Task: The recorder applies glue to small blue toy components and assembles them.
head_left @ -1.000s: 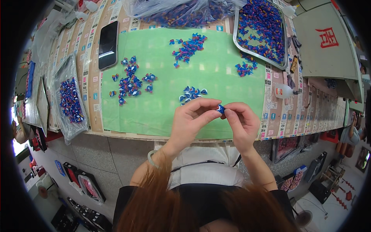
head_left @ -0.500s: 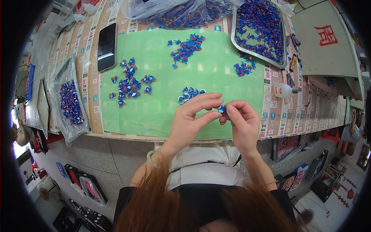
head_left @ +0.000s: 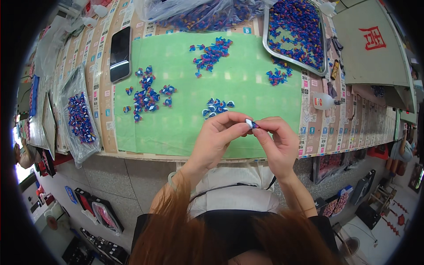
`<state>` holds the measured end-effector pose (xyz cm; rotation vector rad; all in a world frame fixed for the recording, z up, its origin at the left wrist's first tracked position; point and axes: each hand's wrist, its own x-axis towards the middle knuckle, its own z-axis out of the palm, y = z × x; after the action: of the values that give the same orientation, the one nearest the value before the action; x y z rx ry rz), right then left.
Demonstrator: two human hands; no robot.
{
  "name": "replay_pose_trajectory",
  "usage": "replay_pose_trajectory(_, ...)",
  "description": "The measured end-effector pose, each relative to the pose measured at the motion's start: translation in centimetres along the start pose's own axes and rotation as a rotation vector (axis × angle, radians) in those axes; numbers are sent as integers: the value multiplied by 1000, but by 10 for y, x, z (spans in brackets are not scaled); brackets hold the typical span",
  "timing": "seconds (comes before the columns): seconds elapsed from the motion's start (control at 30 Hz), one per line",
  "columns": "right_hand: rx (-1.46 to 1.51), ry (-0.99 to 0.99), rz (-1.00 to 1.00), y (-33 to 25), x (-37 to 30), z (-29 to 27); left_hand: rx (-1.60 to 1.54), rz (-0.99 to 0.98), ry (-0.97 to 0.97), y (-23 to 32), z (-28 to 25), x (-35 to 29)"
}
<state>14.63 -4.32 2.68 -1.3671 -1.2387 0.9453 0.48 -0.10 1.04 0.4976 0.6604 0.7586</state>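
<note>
Small wht & blue piece (head_left: pixel 250 124) is up btwn the person's fingertips, over the near part of the green cloth (head_left: pixel 247 84). L hand (head_left: pixel 216 138) is closed on its wht end, thumb vs. index; R hand (head_left: pixel 280 140) pinches the darker end the same way, so both grip it at once. R's other fingers are mostly hidden from me, can't tell how they sit. Pale band (head_left: pixel 172 180) on L wrist.

Just beyond the hands: a little pile of blue & wht pieces (head_left: pixel 216 107) on the cloth. Over to the L, a bigger, looser pile (head_left: pixel 148 96), similar colors. Far-middle, a heap of blue & reddish bits (head_left: pixel 215 53); far R, a smaller cluster (head_left: pixel 278 77) nr the metal tray (head_left: pixel 266 36), which holds loads of blue, red & orange bits.

Clear plastic bag (head_left: pixel 207 18) across the far side, full of bits too. Blk phone (head_left: pixel 121 55) lies by the cloth's far L corner. Further L, a plastic-wrapped tray (head_left: pixel 81 153) w/ more blue & wht pcs. R of the cloth: a squeeze bottle (head_left: pixel 323 101) on its side, plus a lighter (head_left: pixel 335 70), then a gray box (head_left: pixel 366 62) w/ a red mark.
</note>
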Motion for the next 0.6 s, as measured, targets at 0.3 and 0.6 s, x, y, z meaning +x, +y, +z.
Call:
replay_pose_trajectory(0.3,-296,946,-190,58,23,-63,-189,65,131,6,-29,1)
replay_pose_trajectory(0.6,5,671,99,65,27,-100,-276,-54,135,5,-21,6)
